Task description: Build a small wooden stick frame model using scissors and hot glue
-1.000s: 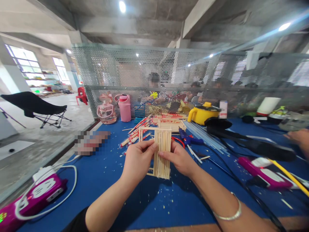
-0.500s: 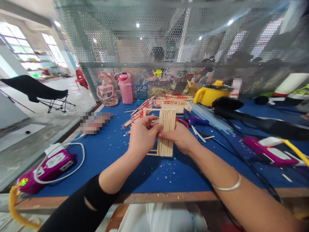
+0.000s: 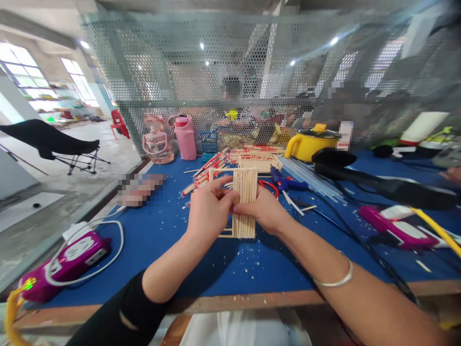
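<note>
Between my hands, above the blue table, is a frame of glued wooden sticks (image 3: 246, 186), with a panel of upright sticks laid side by side on its right part. My left hand (image 3: 210, 205) is closed on the frame from the left, its thumb and forefinger pinching near the panel's edge. My right hand (image 3: 265, 210) grips the panel from the right, thumb across its front and fingers hidden behind. Behind them lie a second stick structure (image 3: 262, 165) and several red-wrapped stick bundles (image 3: 207, 172). A blue glue gun (image 3: 286, 180) rests to the right.
Clear glue sticks (image 3: 313, 179), a yellow pot (image 3: 311, 144) and a black long-handled object (image 3: 382, 185) are at right. Purple power strips (image 3: 68, 259) with cables lie on both sides. Pink bottles (image 3: 185, 139) stand before a perforated metal screen (image 3: 173, 72). People sit beyond it.
The view has shifted slightly, so the scene sits a little lower and further left. Both hands keep their hold on the stick frame. A blurred hand appears at the far right edge.
</note>
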